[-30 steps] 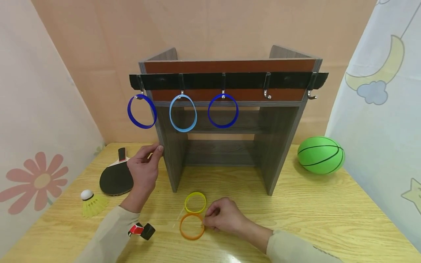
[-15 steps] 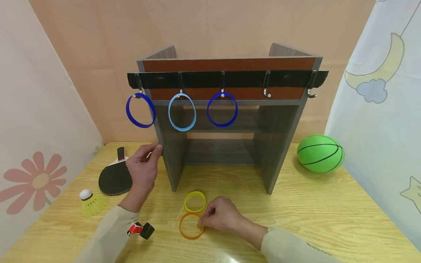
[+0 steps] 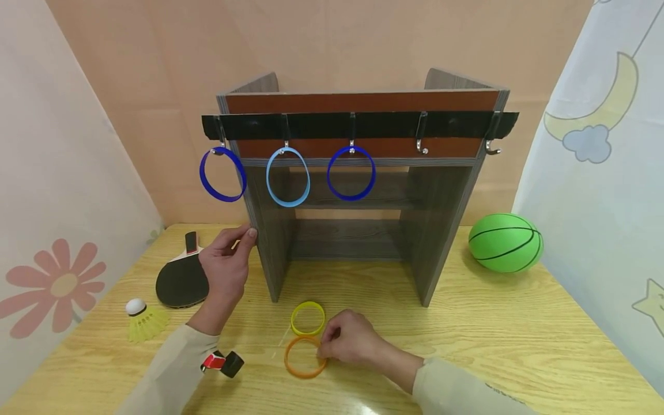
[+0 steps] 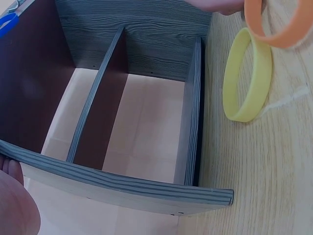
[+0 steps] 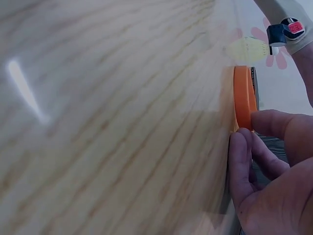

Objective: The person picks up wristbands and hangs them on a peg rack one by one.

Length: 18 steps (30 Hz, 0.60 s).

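Note:
My right hand point(image 3: 350, 340) pinches the right edge of an orange wristband point(image 3: 288, 369), which lies on the wooden table. In the right wrist view, thumb and fingers meet at the near end of the orange wristband point(image 5: 243, 95). Just behind it lies a yellow wristband point(image 3: 294, 319), close to my fingers. My left hand point(image 3: 227, 262) grips the front edge of the grey shelf's left side panel point(image 3: 266, 259), seen also in the left wrist view. Two dark blue wristbands point(image 3: 204, 178) and a light blue wristband point(image 3: 288, 204) hang from the three left hooks.
A black strip point(image 3: 386, 125) carries the hooks across the shelf front. Its two right hooks point(image 3: 422, 147) bear nothing. A green ball point(image 3: 505, 242) sits at the right. On the left lie a table tennis paddle point(image 3: 181, 282) and a shuttlecock point(image 3: 145, 323).
My right hand shifts left onto the orange wristband, then slightly right, and the wristband slides a little right with it. The left hand keeps its place on the panel.

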Each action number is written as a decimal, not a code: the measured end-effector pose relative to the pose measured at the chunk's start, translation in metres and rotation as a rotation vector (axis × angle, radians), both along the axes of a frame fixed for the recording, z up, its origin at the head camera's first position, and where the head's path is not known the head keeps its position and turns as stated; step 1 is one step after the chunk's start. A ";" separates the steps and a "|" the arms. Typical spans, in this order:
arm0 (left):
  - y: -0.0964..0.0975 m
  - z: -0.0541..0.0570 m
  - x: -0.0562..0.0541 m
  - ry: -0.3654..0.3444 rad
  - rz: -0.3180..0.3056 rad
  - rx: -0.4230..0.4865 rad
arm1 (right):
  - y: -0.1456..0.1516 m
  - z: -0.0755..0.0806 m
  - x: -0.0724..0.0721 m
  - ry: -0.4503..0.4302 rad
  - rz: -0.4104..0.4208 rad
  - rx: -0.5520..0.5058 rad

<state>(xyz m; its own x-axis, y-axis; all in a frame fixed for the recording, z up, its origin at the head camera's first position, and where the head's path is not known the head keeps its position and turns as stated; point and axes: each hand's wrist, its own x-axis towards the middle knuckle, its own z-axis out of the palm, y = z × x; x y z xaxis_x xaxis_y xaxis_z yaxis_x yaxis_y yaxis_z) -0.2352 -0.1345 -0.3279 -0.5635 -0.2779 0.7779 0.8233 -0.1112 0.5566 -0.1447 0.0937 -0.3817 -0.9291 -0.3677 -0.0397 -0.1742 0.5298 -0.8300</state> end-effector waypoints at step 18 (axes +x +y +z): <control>0.001 0.000 0.002 -0.004 0.011 -0.015 | 0.032 0.003 0.004 -0.312 0.089 -0.231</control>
<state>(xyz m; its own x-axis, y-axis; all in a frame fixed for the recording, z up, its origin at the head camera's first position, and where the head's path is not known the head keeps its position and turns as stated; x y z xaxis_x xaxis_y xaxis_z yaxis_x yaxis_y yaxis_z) -0.2337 -0.1338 -0.3278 -0.5636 -0.2722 0.7799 0.8222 -0.0940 0.5614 -0.1408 0.1254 -0.3786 -0.8495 -0.4789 -0.2214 0.0678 0.3172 -0.9459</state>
